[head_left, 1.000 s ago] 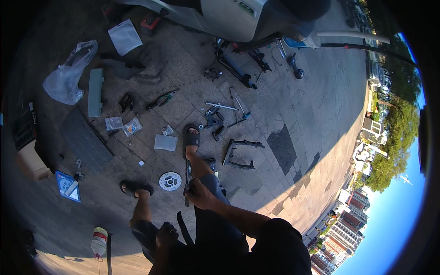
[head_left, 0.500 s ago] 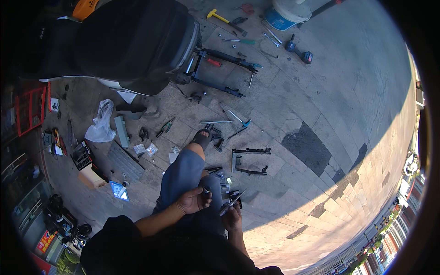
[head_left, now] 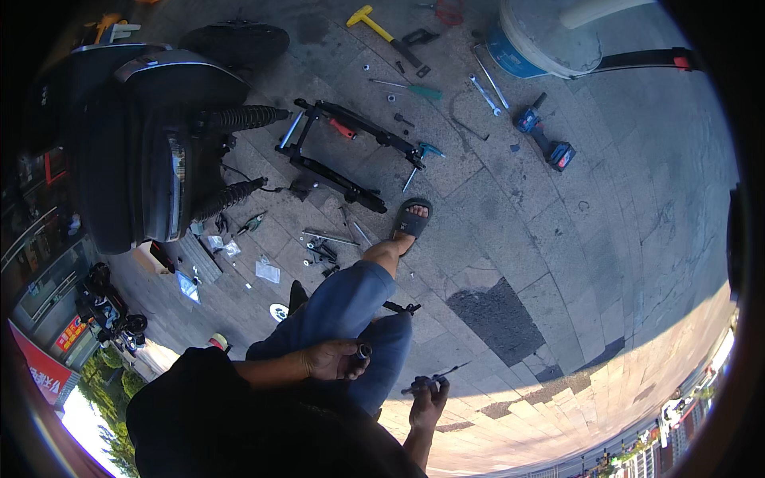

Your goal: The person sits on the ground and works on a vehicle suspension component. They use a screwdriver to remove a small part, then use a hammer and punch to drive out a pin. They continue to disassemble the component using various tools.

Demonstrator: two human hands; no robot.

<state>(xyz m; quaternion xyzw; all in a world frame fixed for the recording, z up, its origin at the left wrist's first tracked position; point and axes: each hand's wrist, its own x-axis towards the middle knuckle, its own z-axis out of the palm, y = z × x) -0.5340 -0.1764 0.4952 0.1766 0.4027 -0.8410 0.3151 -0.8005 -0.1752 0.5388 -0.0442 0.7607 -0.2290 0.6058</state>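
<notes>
My left hand [head_left: 333, 358] is closed around a short dark cylinder with a metal ring [head_left: 362, 353], over my blue-clad leg. My right hand [head_left: 429, 402] grips a silver tool with a long thin end [head_left: 421, 385], held out to the right over the paving. My sandaled foot [head_left: 414, 219] is beside a black metal frame [head_left: 358, 195] with a red-handled tool [head_left: 343, 127] lying inside it. Loose dark parts [head_left: 319, 251] and a silver rod [head_left: 328, 237] lie left of that foot.
A dark scooter [head_left: 111, 159] with two coil shocks [head_left: 231, 119] stands at left. A blue-and-white bucket [head_left: 542, 40], cordless driver [head_left: 544, 135], wrenches [head_left: 486, 95] and yellow-handled hammer [head_left: 374, 28] occupy the upper right. Small bags [head_left: 267, 271] lie among the parts. A shopfront and parked motorbike [head_left: 111, 311] are farther left.
The view has swung round and moved toward the scooter's rear and tools. My foot has stepped forward to beside the frame. Both hands have moved across the view, still holding their items since half a second ago.
</notes>
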